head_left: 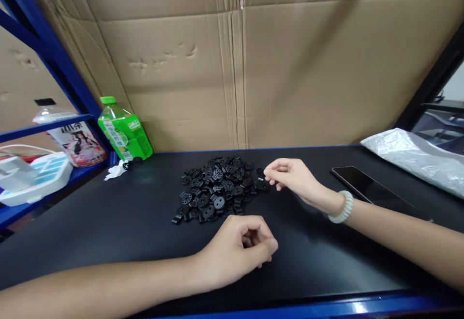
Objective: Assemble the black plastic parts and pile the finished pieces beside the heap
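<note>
Pile (217,188) of black parts, at 9 o'clock from right hand (296,179), long axis 7 to 1; at 11 from left hand (235,251)
Right nearer by fingertips, just beside stray pieces (260,172); pinched, whether around anything impossible to tell
Left curled, thumb to fingertips, contents hidden
Table (137,227) black, flat; from pile, phone (369,186) at 3, bag (416,157) beyond, green bottle (126,137) at 10, cardboard (308,77) upright at 12

The black tabletop (134,232) bears heaped parts (218,188), phone (368,184) and packaging (416,157).
</note>
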Available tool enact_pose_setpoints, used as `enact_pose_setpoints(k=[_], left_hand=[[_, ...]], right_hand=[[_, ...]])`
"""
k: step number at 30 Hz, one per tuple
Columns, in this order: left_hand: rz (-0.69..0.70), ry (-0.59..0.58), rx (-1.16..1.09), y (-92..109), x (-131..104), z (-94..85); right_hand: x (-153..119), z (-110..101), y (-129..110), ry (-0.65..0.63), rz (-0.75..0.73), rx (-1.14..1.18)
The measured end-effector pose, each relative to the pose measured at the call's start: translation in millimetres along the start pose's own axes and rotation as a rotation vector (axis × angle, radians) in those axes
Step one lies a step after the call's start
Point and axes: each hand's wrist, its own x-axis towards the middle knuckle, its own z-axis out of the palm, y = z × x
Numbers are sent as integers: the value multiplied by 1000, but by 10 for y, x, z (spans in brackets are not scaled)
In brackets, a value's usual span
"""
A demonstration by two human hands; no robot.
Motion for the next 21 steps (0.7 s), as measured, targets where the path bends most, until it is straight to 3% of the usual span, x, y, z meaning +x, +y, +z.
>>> enact_pose_setpoints(k=[4,7,13,16,18,19,21], left_hand=[[18,-32,30,2,-13,-7],[36,-40,64,17,-35,-11],[68,-44,117,48,-53,-10],[96,-49,135,51,-59,-11],[129,-52,149,52,-70,-12],[150,-51,163,51,-76,-12],[191,-60,201,46,-86,-11]], right_hand=[[187,114,57,-59,82,19],[191,103,82,-25,117,22],[-86,-69,142,23,78,19],[-266,-119,27,22,21,1],[-431,-122,-143,15,-106,-63],[-531,-116,-236,14,-320,-215],[-755,-91,-377,-103,-781,-547]])
